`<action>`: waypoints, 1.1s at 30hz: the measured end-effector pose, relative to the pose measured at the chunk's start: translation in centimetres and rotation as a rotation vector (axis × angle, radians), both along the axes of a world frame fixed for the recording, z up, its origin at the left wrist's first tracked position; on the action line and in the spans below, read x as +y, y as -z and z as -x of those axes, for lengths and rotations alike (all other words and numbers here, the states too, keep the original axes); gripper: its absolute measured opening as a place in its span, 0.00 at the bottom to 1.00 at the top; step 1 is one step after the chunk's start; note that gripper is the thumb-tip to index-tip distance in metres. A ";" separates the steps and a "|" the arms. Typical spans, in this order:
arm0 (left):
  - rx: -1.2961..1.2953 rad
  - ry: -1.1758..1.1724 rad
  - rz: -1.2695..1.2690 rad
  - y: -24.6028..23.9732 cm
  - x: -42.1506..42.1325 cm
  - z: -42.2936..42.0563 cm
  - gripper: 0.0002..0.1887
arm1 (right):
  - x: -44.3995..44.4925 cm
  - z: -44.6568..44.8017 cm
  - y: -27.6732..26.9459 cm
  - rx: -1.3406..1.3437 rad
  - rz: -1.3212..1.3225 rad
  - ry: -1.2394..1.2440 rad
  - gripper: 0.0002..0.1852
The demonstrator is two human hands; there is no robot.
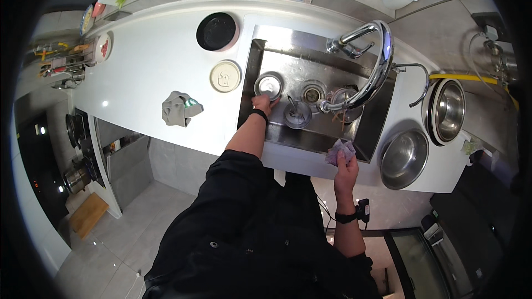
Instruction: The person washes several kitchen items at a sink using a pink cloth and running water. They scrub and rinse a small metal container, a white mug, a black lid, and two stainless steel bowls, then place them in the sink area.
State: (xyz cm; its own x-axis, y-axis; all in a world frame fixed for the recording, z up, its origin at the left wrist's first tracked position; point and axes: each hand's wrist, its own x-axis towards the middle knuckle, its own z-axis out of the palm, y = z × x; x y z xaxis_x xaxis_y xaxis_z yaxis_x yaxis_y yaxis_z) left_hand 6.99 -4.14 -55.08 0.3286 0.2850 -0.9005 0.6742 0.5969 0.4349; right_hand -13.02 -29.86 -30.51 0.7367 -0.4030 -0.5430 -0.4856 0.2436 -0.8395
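My left hand (263, 103) is at the left side of the stainless steel sink (286, 138), its fingers on the near edge of a small round metal bowl (268, 86). My right hand (346, 168) holds a crumpled purple cloth (340, 152) over the sink's near right rim. Between the hands, a small bowl (297, 115) with a utensil in it sits on the sink floor. Another round vessel (347, 104), with brown sticks or chopsticks by it, lies partly hidden under the chrome faucet (384, 54). The drain (311, 94) is near the sink's middle.
Left of the sink are a dark-lined pan (217, 31), a round cream lid (225, 76) and a grey cloth (178, 109). To the right stand a large metal bowl (404, 158) and nested metal basins (450, 110). The faucet arches over the sink's right part.
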 end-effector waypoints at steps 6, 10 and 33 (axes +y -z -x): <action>-0.052 0.228 -0.392 -2.7 -2.8 -1.1 0.25 | 0.7 -0.6 -0.2 0.035 -0.105 0.016 0.15; -0.328 0.585 -1.014 -5.5 -4.3 -1.3 0.31 | 1.0 -1.5 -0.7 -0.010 -0.119 -0.002 0.18; -0.230 0.322 -0.214 -18.1 -2.1 2.0 0.27 | 3.4 -6.0 2.5 -0.225 0.245 -0.425 0.20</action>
